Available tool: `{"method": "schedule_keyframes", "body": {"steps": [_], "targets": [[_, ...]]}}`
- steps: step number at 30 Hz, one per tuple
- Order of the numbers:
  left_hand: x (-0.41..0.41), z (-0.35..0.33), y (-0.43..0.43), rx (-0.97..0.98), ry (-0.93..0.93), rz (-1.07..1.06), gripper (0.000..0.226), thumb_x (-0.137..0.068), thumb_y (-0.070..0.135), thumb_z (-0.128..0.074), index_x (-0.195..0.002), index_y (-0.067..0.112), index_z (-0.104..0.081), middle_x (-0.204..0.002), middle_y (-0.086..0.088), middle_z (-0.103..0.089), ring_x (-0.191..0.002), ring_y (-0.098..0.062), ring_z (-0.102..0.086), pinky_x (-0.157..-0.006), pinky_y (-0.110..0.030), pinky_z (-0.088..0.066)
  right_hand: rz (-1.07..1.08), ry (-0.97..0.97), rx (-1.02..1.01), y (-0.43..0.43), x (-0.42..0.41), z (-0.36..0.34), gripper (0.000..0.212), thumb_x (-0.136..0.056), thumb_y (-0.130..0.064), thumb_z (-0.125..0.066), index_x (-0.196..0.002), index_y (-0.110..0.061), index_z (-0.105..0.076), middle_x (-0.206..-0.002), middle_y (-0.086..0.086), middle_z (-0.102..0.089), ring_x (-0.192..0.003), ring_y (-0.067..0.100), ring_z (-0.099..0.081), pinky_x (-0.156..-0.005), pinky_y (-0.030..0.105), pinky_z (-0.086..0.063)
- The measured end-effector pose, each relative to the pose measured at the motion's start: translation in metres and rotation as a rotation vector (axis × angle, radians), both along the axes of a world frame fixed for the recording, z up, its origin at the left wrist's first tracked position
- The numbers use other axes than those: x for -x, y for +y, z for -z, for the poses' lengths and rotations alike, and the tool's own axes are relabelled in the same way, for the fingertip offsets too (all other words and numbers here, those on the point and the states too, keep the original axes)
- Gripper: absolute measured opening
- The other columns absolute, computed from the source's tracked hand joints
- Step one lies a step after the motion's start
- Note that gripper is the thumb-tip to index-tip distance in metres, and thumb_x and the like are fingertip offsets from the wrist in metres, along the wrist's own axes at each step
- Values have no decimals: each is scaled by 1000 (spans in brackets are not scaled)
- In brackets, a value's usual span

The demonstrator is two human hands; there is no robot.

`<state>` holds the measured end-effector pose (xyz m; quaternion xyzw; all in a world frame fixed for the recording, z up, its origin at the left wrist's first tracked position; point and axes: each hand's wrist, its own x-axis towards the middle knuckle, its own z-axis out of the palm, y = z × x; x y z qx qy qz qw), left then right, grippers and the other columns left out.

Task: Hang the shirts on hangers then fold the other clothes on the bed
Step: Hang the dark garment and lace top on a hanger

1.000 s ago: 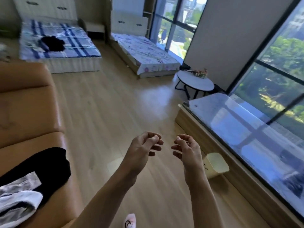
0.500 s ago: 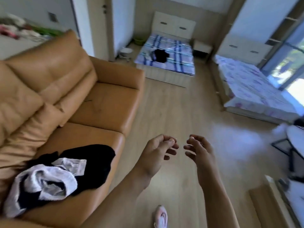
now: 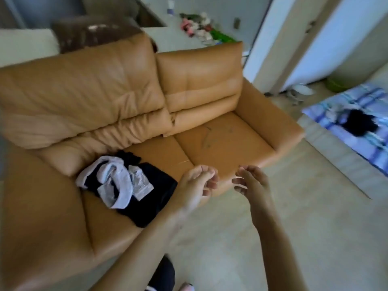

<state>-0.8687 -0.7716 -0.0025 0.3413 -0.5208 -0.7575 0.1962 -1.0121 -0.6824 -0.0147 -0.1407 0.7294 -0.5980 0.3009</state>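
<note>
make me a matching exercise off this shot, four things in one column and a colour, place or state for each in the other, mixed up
Things:
1. sofa
2. white garment
3. bed cover
4. left hand

Colour, place or state:
a. blue checked
b. tan
c. crumpled on the black garment on the seat
d. holds nothing, fingers loosely curled

Pairs: 1-b, 2-c, 3-a, 4-d

Two hands (image 3: 196,185) (image 3: 253,182), one sofa (image 3: 210,85), one bed (image 3: 361,144)

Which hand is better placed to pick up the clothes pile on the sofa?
Left. The left hand hovers empty beside the clothes pile on the sofa; the right hand, also empty, is farther off.
</note>
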Motion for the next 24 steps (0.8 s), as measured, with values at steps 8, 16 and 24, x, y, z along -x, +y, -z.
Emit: {"method": "schedule_keyframes", "body": {"steps": [8,16,24], "targets": [[34,62,-99,-157,-88,-381,19,-79,37,-56,-84,22,-66,-79,9,-69,-78,-14,-64,-76,-33,-44,-379,-102,-91,-150,26,62,8,-101,-16,-57,-103,-12,-64,-87,3,-66,-75,15,-65,-66,31,-48],[54,168,-216,-253,-291,-700,15,-102,25,-50,-97,25,-64,-102,2,-67,-92,-12,-63,-89,-34,-47,-543,-178,-251,-269,52,133,11,-100,-10,-55,-105,-7,-64,-90,9,-65,-76,22,-64,-65,33,-49],[20,358,-268,-375,-746,-699,36,-92,33,-58,-104,-1,-61,-103,-22,-64,-103,-43,-61,-90,-48,-50,-704,-330,-400,-358,29,254,12,-100,1,-53,-96,-9,-58,-79,9,-59,-58,16,-58,-46,19,-45]]}}
